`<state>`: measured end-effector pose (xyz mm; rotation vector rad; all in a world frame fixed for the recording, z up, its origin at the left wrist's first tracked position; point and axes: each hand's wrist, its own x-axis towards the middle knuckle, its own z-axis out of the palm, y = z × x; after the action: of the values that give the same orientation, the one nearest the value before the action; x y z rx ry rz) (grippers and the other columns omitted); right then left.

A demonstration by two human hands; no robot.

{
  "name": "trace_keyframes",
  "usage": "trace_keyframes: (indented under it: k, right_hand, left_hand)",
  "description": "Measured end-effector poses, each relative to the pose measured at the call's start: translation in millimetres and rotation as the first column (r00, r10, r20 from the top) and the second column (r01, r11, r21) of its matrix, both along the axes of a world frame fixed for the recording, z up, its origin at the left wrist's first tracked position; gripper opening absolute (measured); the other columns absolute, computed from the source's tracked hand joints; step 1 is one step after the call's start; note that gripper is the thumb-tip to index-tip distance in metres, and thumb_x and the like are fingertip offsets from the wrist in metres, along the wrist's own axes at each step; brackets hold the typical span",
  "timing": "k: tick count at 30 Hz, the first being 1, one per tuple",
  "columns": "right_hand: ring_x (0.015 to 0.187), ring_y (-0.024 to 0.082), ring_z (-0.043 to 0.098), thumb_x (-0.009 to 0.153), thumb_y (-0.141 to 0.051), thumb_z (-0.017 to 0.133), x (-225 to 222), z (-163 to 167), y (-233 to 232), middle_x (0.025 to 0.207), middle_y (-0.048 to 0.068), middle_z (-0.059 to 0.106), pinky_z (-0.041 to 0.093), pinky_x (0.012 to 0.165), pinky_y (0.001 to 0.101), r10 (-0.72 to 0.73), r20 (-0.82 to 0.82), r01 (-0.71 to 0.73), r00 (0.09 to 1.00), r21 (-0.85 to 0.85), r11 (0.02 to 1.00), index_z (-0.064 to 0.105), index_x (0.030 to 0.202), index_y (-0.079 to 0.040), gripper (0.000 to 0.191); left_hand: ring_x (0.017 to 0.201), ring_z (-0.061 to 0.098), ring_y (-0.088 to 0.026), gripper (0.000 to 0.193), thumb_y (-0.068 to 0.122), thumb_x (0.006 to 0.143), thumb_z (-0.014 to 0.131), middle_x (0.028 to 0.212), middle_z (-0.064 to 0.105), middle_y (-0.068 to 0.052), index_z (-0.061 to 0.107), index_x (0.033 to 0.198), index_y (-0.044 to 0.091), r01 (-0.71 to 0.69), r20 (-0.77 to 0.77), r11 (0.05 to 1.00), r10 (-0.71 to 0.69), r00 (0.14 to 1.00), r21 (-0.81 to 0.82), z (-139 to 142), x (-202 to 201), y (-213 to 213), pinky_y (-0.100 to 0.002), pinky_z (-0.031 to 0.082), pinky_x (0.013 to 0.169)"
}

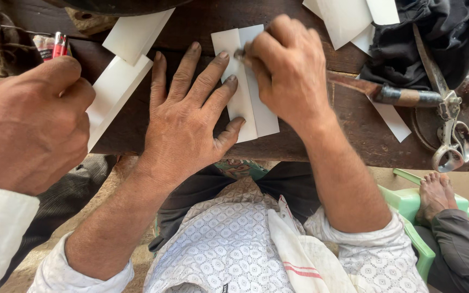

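A folded white sheet [248, 87] is being pressed flat under the released left hand [188, 116]; beside it, a small tool [239, 53] is being gripped by the clenched right hand [289, 68].

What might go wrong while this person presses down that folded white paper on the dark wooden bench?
The left hand pins the folded white paper with spread fingers right beside the right hand, which grips a small tool; a slip might nick a finger. The paper's lower edge lies near the bench edge, so it could slide off. Another person's hand works close by and might bump it.
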<state>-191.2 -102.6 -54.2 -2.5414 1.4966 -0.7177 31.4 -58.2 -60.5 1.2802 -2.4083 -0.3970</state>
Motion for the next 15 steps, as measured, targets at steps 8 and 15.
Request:
trace_keyframes:
  k: [8, 15]
  right_hand:
    - [0.081, 0.031, 0.067, 0.100, -0.013, 0.079, -2, -11, -44, 0.090, 0.008, 0.073, 0.049, 0.072, 0.0482, -0.092, 0.034, 0.091, 0.995, 0.033, 0.995, 0.072, 0.100, -0.009, 0.009]
    - [0.092, 0.030, 0.067, 0.097, -0.002, 0.076, 0, 11, -17, 0.099, 0.009, 0.071, 0.053, 0.077, 0.0454, 0.000, 0.095, 0.010, 0.995, -0.099, 0.995, 0.068, 0.100, -0.004, 0.009]
  left_hand:
    - [0.150, 0.037, -0.037, 0.050, 0.043, 0.092, 0.080, 0.153, 0.053, -0.009, 0.072, 0.130, 0.011, -0.021, -0.060, 1.000, 0.021, 0.998, 0.002, 8, -2, 5, -0.070, 0.019, 0.125]
    - [0.151, 0.035, -0.037, 0.053, 0.040, 0.086, 0.083, 0.153, 0.054, -0.008, 0.068, 0.128, 0.010, -0.036, -0.114, 0.999, 0.036, 0.993, 0.003, 12, -3, 11, -0.067, 0.018, 0.126]
